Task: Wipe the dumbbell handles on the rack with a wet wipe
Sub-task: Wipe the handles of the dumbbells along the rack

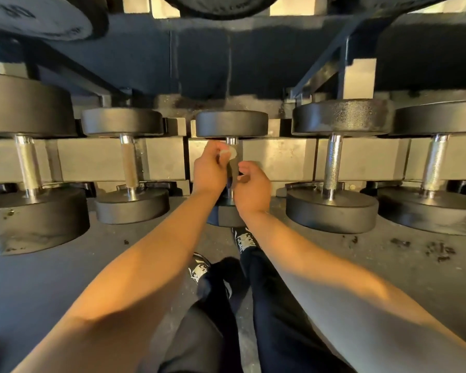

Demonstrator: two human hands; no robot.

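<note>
While both bare arms reach to the middle black round-headed dumbbell (232, 125) on the grey metal rack (277, 157), the left hand (210, 168) pinches a small pale wet wipe (230, 153) against its chrome handle (232, 141). The right hand (253, 187), just beside and nearer, curls its fingers at the handle's lower part; whether it grips the handle, I cannot tell.

Five dumbbells (232, 168) on the rack (280, 157) (one row), two hands (209, 168).

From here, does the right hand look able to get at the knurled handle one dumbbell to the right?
Probably yes: the right hand sits beside that knurled handle, whose shaft is bare, with nothing between them.
</note>
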